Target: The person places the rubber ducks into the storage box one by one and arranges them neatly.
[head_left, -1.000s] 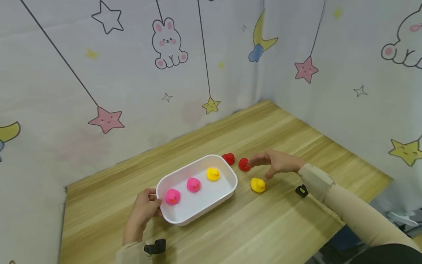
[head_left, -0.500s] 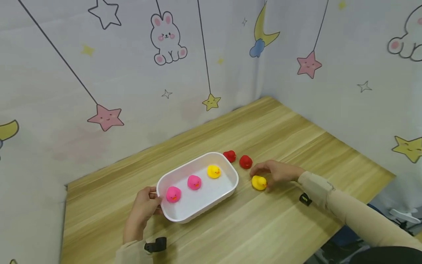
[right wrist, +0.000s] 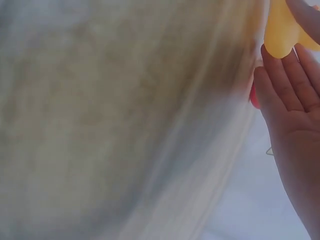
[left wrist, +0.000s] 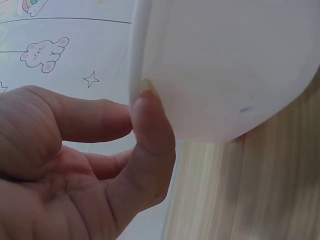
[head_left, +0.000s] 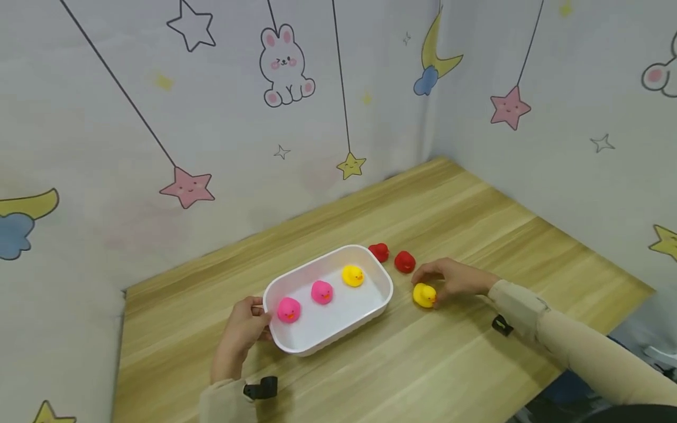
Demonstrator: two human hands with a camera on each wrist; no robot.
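Right hand (head_left: 453,278) pinches the small yellow rubber duck (head_left: 424,295), fingers curled round it; the duck sits on the light wooden tabletop (head_left: 449,358) just right of the white rounded-rectangle plastic tub (head_left: 383,292). Left hand (head_left: 244,331) grips the tub's left rim, thumb (left wrist: 150,145) pressed on the outer wall. Inside the tub: two pink rubber ducks (head_left: 305,300) and one yellow rubber duck (head_left: 352,275). Two red rubber ducks (head_left: 392,257) stand on the table just beyond the tub's far right corner, near the right hand.
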